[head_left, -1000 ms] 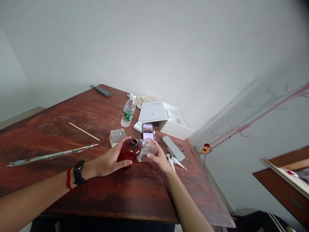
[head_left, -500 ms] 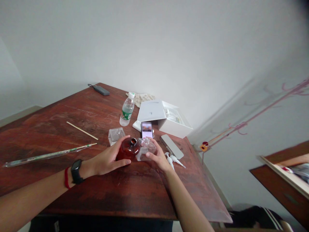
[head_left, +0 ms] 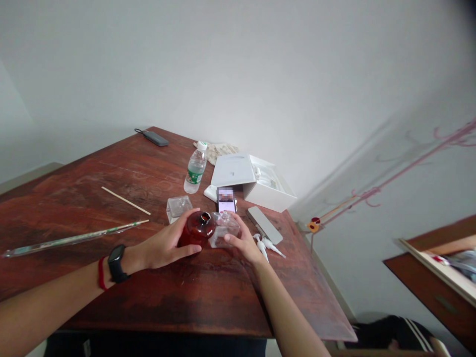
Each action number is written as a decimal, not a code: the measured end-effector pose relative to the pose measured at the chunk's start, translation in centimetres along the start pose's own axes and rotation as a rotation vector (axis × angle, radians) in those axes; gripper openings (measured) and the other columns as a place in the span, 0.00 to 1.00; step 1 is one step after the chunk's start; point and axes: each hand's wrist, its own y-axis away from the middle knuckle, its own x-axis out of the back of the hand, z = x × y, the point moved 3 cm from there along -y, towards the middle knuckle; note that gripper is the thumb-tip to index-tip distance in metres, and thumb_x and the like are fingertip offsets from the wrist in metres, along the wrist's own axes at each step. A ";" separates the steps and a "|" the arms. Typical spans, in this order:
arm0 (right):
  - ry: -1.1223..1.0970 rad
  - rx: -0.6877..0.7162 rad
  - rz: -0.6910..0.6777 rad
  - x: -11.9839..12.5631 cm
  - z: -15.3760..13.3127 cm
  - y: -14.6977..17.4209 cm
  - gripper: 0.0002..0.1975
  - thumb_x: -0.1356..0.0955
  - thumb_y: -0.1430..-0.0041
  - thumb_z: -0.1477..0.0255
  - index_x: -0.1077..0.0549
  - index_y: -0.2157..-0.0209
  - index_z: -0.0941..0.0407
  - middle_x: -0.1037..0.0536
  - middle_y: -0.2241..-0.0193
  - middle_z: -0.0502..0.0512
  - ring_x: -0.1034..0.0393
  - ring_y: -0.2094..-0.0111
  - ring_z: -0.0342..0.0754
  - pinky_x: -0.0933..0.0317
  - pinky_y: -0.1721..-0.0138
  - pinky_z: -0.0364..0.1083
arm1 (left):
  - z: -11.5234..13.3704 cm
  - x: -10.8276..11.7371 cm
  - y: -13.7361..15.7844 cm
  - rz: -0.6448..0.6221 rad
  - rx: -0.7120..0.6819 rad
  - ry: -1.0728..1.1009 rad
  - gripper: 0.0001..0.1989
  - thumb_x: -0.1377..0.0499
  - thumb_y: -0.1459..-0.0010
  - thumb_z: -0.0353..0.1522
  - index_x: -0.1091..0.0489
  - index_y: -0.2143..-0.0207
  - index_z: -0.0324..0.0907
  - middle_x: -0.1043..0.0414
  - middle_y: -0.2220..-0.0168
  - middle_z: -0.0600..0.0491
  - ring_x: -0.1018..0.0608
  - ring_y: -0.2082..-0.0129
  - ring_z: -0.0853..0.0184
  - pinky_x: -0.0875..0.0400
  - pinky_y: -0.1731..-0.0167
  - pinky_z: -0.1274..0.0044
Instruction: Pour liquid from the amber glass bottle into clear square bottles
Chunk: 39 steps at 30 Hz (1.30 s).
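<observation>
Nearest the camera, 2 bare forearms reach over the worn red-brown wooden table; the left wrist carries a black watch and a red cord. The left hand is wrapped around the round dark-red glass bottle, thumb on the near side, fingers over the far shoulder, its small black neck uncapped and upright. The right hand grips the clear square glass bottle, which stands touching the red one. Both bottles rest on the table, near its middle right. Judged from their look, both are rigid, smooth, breakable and fairly heavy for their size; the body sides offer the safest hold, not the narrow necks. Just right of the right hand lie 2 white pump nozzles and a flat grey slab. Left lie a long clear glass rod and a thin wooden stick. Beyond stand a second clear square bottle, a lit phone, a plastic water bottle and an open white box.
</observation>
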 end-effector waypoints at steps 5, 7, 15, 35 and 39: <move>0.002 0.005 0.006 0.0 0.1 -0.1 0.38 0.16 0.53 0.64 0.27 0.41 0.48 0.15 0.50 0.56 0.19 0.51 0.55 0.25 0.48 0.54 | -0.1 0.1 -0.1 0.006 -0.011 -0.008 0.45 0.37 0.31 0.50 0.56 0.24 0.46 0.34 0.30 0.38 0.26 0.34 0.45 0.35 0.30 0.53; 0.005 0.005 0.007 0.0 0.1 -0.1 0.37 0.16 0.53 0.64 0.27 0.41 0.47 0.15 0.50 0.56 0.19 0.52 0.55 0.25 0.49 0.54 | -0.4 0.1 -0.1 -0.004 -0.015 -0.011 0.45 0.37 0.31 0.49 0.57 0.24 0.45 0.35 0.29 0.37 0.26 0.34 0.45 0.34 0.31 0.53; 0.002 0.000 0.013 0.0 0.3 -0.1 0.37 0.16 0.52 0.63 0.27 0.42 0.47 0.15 0.50 0.56 0.20 0.50 0.56 0.25 0.48 0.55 | -0.9 0.1 -0.2 -0.023 -0.017 -0.003 0.45 0.37 0.31 0.49 0.58 0.24 0.47 0.35 0.29 0.39 0.26 0.33 0.45 0.34 0.31 0.54; 0.000 0.006 0.017 0.0 0.5 0.0 0.38 0.16 0.52 0.61 0.27 0.41 0.47 0.15 0.50 0.57 0.19 0.50 0.58 0.25 0.46 0.58 | -0.5 0.3 -0.3 -0.029 -0.029 -0.008 0.45 0.36 0.31 0.49 0.57 0.24 0.47 0.35 0.29 0.39 0.26 0.33 0.45 0.31 0.32 0.55; -0.009 0.001 0.017 -0.1 0.5 0.1 0.37 0.16 0.53 0.61 0.27 0.42 0.47 0.14 0.50 0.57 0.18 0.51 0.57 0.24 0.48 0.57 | -0.6 0.3 -0.3 -0.024 -0.022 -0.015 0.45 0.36 0.31 0.49 0.57 0.24 0.48 0.34 0.30 0.39 0.25 0.34 0.45 0.33 0.31 0.55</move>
